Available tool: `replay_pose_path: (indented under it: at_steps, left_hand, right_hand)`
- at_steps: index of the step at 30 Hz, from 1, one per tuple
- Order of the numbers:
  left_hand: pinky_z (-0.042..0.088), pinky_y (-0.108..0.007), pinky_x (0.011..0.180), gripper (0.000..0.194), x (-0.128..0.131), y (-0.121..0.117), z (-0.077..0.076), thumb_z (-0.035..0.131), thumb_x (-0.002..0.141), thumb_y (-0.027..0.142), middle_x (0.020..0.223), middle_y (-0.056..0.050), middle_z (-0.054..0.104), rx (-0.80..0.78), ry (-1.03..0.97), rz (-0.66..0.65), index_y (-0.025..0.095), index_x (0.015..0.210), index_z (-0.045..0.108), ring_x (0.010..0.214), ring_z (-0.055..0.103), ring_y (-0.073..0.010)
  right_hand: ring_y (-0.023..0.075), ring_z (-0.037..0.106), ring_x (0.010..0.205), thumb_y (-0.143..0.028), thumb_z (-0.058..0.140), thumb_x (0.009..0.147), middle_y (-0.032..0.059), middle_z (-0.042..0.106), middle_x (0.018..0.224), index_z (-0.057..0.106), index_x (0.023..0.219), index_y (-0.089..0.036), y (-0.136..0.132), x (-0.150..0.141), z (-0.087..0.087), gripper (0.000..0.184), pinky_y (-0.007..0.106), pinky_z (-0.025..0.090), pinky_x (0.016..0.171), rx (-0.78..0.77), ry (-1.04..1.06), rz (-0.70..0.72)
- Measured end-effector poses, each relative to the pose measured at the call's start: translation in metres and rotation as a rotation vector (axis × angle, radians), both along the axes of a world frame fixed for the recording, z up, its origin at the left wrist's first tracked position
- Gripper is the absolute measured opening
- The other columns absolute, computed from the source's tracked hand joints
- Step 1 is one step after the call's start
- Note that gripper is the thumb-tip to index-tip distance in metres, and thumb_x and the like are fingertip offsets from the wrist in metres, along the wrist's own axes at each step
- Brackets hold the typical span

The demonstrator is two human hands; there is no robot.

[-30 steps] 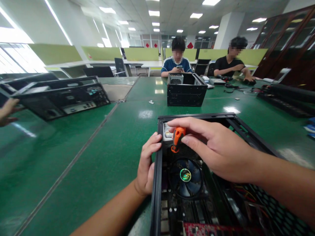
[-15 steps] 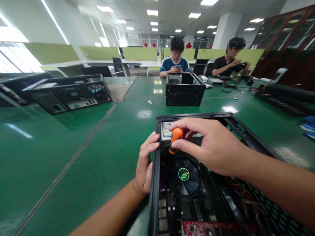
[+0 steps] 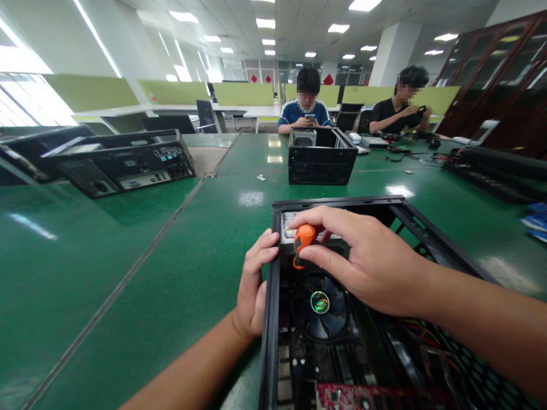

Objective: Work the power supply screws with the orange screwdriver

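An open black computer case (image 3: 269, 324) lies before me with its inside facing up. My right hand (image 3: 367, 256) pinches the orange and black handle of a screwdriver (image 3: 303, 240) between thumb and fingers, above the case's far left corner; the shaft and tip are hidden. Around the left rim of the case curls my left hand (image 3: 253, 285), its fingers over the edge. Below the screwdriver sits a round cooling fan (image 3: 321, 322) with a shiny centre sticker. A red circuit card (image 3: 359, 396) is nearer to me. A white label (image 3: 287, 232) shows partly behind my right fingers.
Another black case (image 3: 320, 165) stands farther back on the green table (image 3: 171, 273). At left are more computer cases (image 3: 137, 165). Two people sit across the table, one holding a phone (image 3: 310, 117). Cables (image 3: 404, 154) and a long black object (image 3: 491, 165) lie at right.
The screwdriver handle has turned and tilted slightly in my right fingers, its top shifting a little left. My left hand stays on the case rim.
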State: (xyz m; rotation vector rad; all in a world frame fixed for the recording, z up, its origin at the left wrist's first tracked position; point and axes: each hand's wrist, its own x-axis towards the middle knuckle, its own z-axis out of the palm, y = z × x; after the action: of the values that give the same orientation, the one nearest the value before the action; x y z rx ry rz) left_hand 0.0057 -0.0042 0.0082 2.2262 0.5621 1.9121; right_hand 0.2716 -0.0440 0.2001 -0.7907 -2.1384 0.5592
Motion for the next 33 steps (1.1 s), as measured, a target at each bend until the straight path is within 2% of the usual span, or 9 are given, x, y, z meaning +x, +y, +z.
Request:
replay_pose_path:
  at_steps: [2, 5, 9, 13, 25, 27, 29, 32, 33]
  left_hand:
    - [0.063, -0.058, 0.152, 0.055, 0.001, -0.001, 0.002, 0.072, 0.128, 0.033, 0.184, -0.010, 0.080, 0.008, 0.002, -0.003, 0.036, 0.183, 0.069, 0.181, 0.073, -0.0329]
    - [0.062, -0.060, 0.153, 0.056, 0.001, -0.001, 0.001, 0.070, 0.128, 0.034, 0.185, -0.009, 0.079, 0.002, 0.006, 0.003, 0.037, 0.184, 0.067, 0.183, 0.071, -0.0335]
    - [0.061, -0.062, 0.154, 0.057, -0.002, 0.000, -0.005, 0.072, 0.127, 0.040, 0.185, -0.009, 0.079, -0.023, 0.001, -0.001, 0.038, 0.184, 0.067, 0.182, 0.071, -0.0350]
    - [0.062, -0.065, 0.152, 0.058, -0.003, 0.000, -0.008, 0.075, 0.125, 0.043, 0.185, -0.007, 0.079, -0.051, -0.010, 0.006, 0.042, 0.182, 0.067, 0.180, 0.073, -0.0364]
    - [0.065, -0.062, 0.148, 0.059, 0.001, -0.001, 0.008, 0.071, 0.128, 0.041, 0.185, -0.007, 0.080, 0.043, 0.032, 0.036, 0.040, 0.186, 0.066, 0.176, 0.077, -0.0340]
    - [0.065, -0.064, 0.148, 0.059, 0.001, -0.001, 0.006, 0.071, 0.129, 0.042, 0.186, -0.007, 0.080, 0.037, 0.037, 0.033, 0.039, 0.187, 0.066, 0.176, 0.076, -0.0350]
    - [0.064, -0.064, 0.150, 0.058, 0.000, -0.001, 0.004, 0.071, 0.130, 0.044, 0.186, -0.008, 0.079, 0.021, 0.032, 0.021, 0.039, 0.187, 0.066, 0.179, 0.074, -0.0359]
    - [0.064, -0.066, 0.151, 0.055, -0.001, 0.001, 0.000, 0.070, 0.130, 0.048, 0.186, -0.007, 0.079, -0.001, 0.016, 0.001, 0.040, 0.185, 0.067, 0.181, 0.073, -0.0370]
    - [0.064, -0.066, 0.151, 0.054, -0.002, 0.001, -0.001, 0.069, 0.131, 0.051, 0.185, -0.007, 0.079, -0.008, 0.010, -0.002, 0.040, 0.183, 0.068, 0.180, 0.073, -0.0373]
  right_hand:
    - [0.0292, 0.095, 0.136, -0.019, 0.071, 0.119, 0.0124, 0.098, 0.149, 0.087, 0.147, -0.020, -0.003, 0.002, 0.004, 0.032, 0.044, 0.074, 0.124, -0.011, 0.035, 0.008]
    - [0.0270, 0.096, 0.135, -0.016, 0.068, 0.117, 0.0127, 0.099, 0.150, 0.087, 0.156, -0.015, -0.009, 0.004, 0.011, 0.043, 0.039, 0.075, 0.121, -0.096, 0.077, 0.065]
    - [0.0271, 0.096, 0.135, -0.012, 0.067, 0.114, 0.0125, 0.100, 0.148, 0.090, 0.148, -0.012, -0.011, 0.003, 0.018, 0.041, 0.038, 0.075, 0.121, -0.128, 0.026, 0.163]
    - [0.0278, 0.096, 0.133, -0.007, 0.066, 0.111, 0.0093, 0.101, 0.143, 0.091, 0.138, -0.018, -0.009, 0.002, 0.019, 0.038, 0.038, 0.076, 0.119, -0.103, -0.008, 0.219]
    - [0.0240, 0.095, 0.132, -0.003, 0.064, 0.110, 0.0017, 0.101, 0.140, 0.091, 0.130, -0.027, -0.011, 0.000, 0.020, 0.041, 0.036, 0.073, 0.120, -0.106, -0.052, 0.238]
    - [0.0240, 0.096, 0.129, -0.002, 0.065, 0.107, 0.0020, 0.101, 0.139, 0.091, 0.129, -0.027, -0.011, 0.000, 0.019, 0.042, 0.037, 0.073, 0.118, -0.071, -0.045, 0.229]
    - [0.0242, 0.096, 0.120, -0.006, 0.071, 0.106, 0.0039, 0.102, 0.133, 0.091, 0.126, -0.025, -0.012, -0.001, 0.018, 0.034, 0.036, 0.074, 0.112, -0.029, -0.031, 0.207]
    - [0.0224, 0.093, 0.095, -0.019, 0.092, 0.104, 0.0026, 0.100, 0.109, 0.088, 0.110, -0.025, -0.013, -0.001, 0.018, 0.009, 0.032, 0.073, 0.093, -0.053, -0.031, 0.170]
    - [0.0212, 0.090, 0.088, -0.024, 0.098, 0.102, 0.0007, 0.098, 0.102, 0.086, 0.104, -0.026, -0.013, -0.001, 0.018, 0.012, 0.031, 0.072, 0.086, -0.084, -0.036, 0.162]
